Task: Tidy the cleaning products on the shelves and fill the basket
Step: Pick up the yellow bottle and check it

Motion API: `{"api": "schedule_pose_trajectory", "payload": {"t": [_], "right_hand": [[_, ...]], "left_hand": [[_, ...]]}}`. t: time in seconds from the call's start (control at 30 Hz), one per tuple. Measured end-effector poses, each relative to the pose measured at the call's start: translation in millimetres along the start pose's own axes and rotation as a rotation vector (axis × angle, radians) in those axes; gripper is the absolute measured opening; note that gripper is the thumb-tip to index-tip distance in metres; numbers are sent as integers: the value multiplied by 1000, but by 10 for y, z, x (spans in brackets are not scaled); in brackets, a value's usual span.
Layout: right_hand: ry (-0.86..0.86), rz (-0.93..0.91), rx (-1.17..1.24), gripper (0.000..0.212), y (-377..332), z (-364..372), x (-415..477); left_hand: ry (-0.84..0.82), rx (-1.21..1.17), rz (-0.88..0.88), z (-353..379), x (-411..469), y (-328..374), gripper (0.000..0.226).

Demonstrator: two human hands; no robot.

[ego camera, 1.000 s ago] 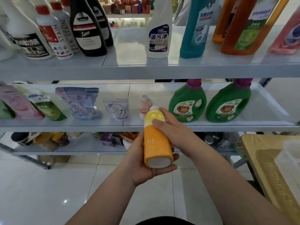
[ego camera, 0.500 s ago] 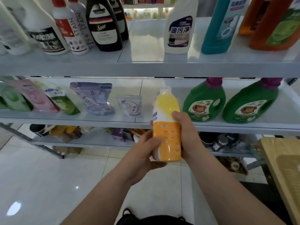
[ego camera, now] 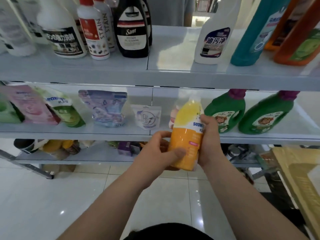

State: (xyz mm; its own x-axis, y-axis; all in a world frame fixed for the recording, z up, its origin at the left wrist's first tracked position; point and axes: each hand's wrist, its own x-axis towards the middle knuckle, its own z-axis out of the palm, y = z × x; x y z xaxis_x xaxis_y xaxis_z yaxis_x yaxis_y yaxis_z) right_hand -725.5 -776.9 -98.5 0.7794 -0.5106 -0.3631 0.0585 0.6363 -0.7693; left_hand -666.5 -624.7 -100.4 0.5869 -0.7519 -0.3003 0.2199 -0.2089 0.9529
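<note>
The orange-and-yellow bottle [ego camera: 187, 135], label partly reading "seaw", is gripped upright by left hand [ego camera: 155, 153] and right hand [ego camera: 208, 141].

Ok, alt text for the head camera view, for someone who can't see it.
A left hand and right hand grip a yellow-and-orange plastic bottle before a pale grey middle shelf, near two green plastic jugs with purple caps. Further left stand soft refill pouches.

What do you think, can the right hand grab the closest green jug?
Probably not yet: the right hand grips the yellow-orange bottle. The green jug stands just behind it, nothing between.
</note>
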Motion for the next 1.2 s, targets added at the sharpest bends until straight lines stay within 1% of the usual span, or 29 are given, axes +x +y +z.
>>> {"api": "schedule_pose_trajectory", "payload": {"t": [0.07,0.13,0.2,0.23,0.27,0.3,0.37,0.43,0.47,0.5,0.57,0.63,0.7,0.8,0.83,0.9,1.0,1.07,1.1,1.13,1.2], "right_hand": [[-49,-29,-23,59,67,86,-36],[-87,-66,-71,68,134,168,-69],[-148,-158,-133,82,165,210,-78],[-180,-217,-182,80,170,231,-86],[-192,-268,-259,74,167,249,-92],[-178,-313,-364,65,149,276,-105],[-80,-455,-633,47,75,347,-162],[6,-679,-927,41,-5,400,-219],[45,-763,-1061,40,-38,427,-248],[81,-804,-1184,38,-66,458,-270],[135,-783,-1448,34,-91,521,-285],[165,-766,-1605,36,-84,574,-293],[149,-895,-1625,39,-73,622,-319],[55,-1084,-1604,43,-29,699,-420],[33,-1114,-1594,43,-20,718,-432],[43,-1131,-1560,42,0,763,-427],[86,-996,-1354,41,38,842,-405],[92,-874,-1184,33,84,888,-417],[81,-802,-1119,39,116,902,-422],[57,-731,-1060,49,148,909,-426],[-15,-636,-966,64,203,906,-407]], "left_hand": [[-14,88,-40,-55,36,5,88],[-17,174,-33,-108,68,-21,98],[-1,248,22,-189,82,-54,93],[22,284,60,-238,72,-58,87],[55,332,102,-298,60,-64,82],[98,401,152,-369,45,-70,80],[190,566,258,-513,32,-92,81],[260,693,336,-642,37,-119,83],[287,742,358,-699,39,-128,84],[312,795,373,-749,35,-132,86],[339,905,398,-825,5,-128,90],[314,953,412,-886,-53,-112,89],[195,894,377,-981,-103,-96,86],[-66,714,277,-1150,-152,-88,83],[-118,665,255,-1177,-159,-94,83],[-157,584,242,-1201,-159,-128,85],[-125,487,254,-1183,-141,-132,87],[-79,387,262,-1149,-89,-105,92],[-61,321,271,-1116,-68,-74,93],[-49,253,277,-1077,-45,-38,94],[-49,98,274,-987,2,62,99]]}}
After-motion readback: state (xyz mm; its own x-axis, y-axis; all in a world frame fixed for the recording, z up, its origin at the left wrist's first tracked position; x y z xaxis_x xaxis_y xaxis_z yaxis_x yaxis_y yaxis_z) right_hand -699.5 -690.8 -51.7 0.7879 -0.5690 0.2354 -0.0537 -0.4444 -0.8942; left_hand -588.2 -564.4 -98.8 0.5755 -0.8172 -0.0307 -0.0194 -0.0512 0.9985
